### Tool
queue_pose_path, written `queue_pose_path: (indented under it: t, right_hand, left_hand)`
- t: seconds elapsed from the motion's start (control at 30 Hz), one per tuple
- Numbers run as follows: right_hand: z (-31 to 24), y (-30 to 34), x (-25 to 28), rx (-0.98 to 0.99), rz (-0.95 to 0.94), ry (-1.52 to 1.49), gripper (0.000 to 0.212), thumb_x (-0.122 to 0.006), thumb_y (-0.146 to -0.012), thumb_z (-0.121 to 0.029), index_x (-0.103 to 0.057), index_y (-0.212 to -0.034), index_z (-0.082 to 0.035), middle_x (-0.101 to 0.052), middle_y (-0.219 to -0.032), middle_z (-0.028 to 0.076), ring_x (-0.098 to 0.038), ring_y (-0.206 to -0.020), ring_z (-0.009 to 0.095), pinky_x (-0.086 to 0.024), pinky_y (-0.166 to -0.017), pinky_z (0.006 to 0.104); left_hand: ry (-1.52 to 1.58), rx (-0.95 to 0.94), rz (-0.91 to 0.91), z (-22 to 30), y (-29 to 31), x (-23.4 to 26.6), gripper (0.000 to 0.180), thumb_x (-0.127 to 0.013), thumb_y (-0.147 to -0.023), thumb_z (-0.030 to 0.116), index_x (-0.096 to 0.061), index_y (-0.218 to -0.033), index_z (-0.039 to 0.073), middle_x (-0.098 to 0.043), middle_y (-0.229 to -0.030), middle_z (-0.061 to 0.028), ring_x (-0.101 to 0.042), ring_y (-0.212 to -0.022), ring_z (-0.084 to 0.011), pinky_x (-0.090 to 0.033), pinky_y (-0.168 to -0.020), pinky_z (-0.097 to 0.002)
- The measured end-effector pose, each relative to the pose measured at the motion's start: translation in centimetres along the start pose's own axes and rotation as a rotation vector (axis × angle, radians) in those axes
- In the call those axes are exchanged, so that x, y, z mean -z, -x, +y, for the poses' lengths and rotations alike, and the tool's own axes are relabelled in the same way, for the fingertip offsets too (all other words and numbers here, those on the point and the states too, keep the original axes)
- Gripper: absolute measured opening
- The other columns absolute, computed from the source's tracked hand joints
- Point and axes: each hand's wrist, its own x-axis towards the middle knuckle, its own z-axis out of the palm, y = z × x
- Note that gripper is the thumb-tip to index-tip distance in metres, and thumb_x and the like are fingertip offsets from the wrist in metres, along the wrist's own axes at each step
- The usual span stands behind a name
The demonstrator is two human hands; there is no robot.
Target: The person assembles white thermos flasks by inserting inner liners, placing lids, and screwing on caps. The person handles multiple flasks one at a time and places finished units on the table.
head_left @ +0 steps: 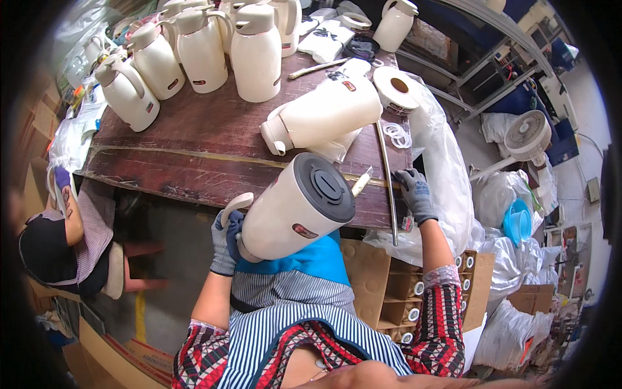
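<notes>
Left hand (225, 243): grip clasped on a tilted white jug (275, 217) near its handle (240, 202), dark base (340, 204) upward. Right hand (416, 196): beside a rod (389, 188) on the worktop (175, 142); grip cannot be told.

The left hand (225, 246) grips a white jug (272, 220).

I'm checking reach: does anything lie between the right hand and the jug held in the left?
Yes: a metal rod lies just left of the right hand, and a small pale tube beyond it, near the dark end of the jug.
</notes>
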Motion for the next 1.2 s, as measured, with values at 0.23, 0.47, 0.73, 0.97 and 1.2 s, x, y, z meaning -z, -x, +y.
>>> queue_pose_path:
  t: [0.23, 0.47, 0.73, 0.97, 1.2]
  right_hand:
    - [-0.1, 1.3, 1.2, 0.010, -0.011, 0.182, 0.025, -0.066, -0.087, -0.011, -0.064, -0.112, -0.012, -0.063, -0.107, 0.015, -0.060, -0.098, 0.037, -0.051, -0.084, 0.0479]
    - [-3.8, 2.0, 0.9, -0.182, 0.193, -0.332, 0.034, -0.063, -0.088, -0.013, -0.063, -0.121, -0.008, -0.065, -0.097, 0.008, -0.063, -0.084, 0.022, -0.052, -0.071, 0.0367]
    - [-17.9, 4.6, 12.4, -0.511, -0.243, -1.447, 0.040, -0.061, -0.099, -0.010, -0.059, -0.138, -0.004, -0.061, -0.094, 0.000, -0.050, -0.072, 0.007, -0.041, -0.064, 0.0211]
    - [-23.6, 3.6, 14.9, -0.030, -0.119, -0.747, 0.035, -0.069, -0.094, -0.001, -0.060, -0.127, -0.003, -0.067, -0.100, 0.007, -0.064, -0.093, 0.012, -0.053, -0.085, 0.0290]
    - [-23.8, 2.8, 18.3, 0.294, -0.364, -0.537, 0.030, -0.070, -0.082, 0.000, -0.062, -0.110, -0.005, -0.064, -0.100, 0.009, -0.067, -0.093, 0.027, -0.056, -0.085, 0.0345]
  left_hand:
    - [0.158, 0.107, 0.007, -0.4, -0.3, -1.2, 0.050, -0.069, -0.101, 0.037, -0.064, -0.131, -0.002, -0.061, -0.088, 0.0054, -0.054, -0.073, -0.0032, -0.046, -0.066, -0.0187]
    - [0.218, 0.083, 0.025, -0.7, -0.1, -0.2, 0.021, -0.070, -0.101, 0.017, -0.066, -0.114, 0.001, -0.063, -0.088, 0.0030, -0.057, -0.074, -0.0056, -0.048, -0.066, -0.0207]
    - [0.358, 0.179, 0.020, 0.9, -0.2, -1.2, 0.004, -0.064, -0.101, 0.001, -0.063, -0.098, 0.004, -0.062, -0.082, -0.0026, -0.056, -0.069, -0.0101, -0.050, -0.062, -0.0254]
    - [0.319, 0.154, -0.062, 1.7, 0.2, -2.1, 0.008, -0.063, -0.103, 0.006, -0.062, -0.096, 0.004, -0.063, -0.082, -0.0001, -0.058, -0.071, -0.0082, -0.051, -0.064, -0.0248]
    - [0.452, 0.207, -0.223, -2.0, -1.0, 0.8, 0.026, -0.049, -0.105, 0.013, -0.069, -0.115, 0.000, -0.074, -0.109, -0.0116, -0.073, -0.097, -0.0228, -0.060, -0.089, -0.0356]
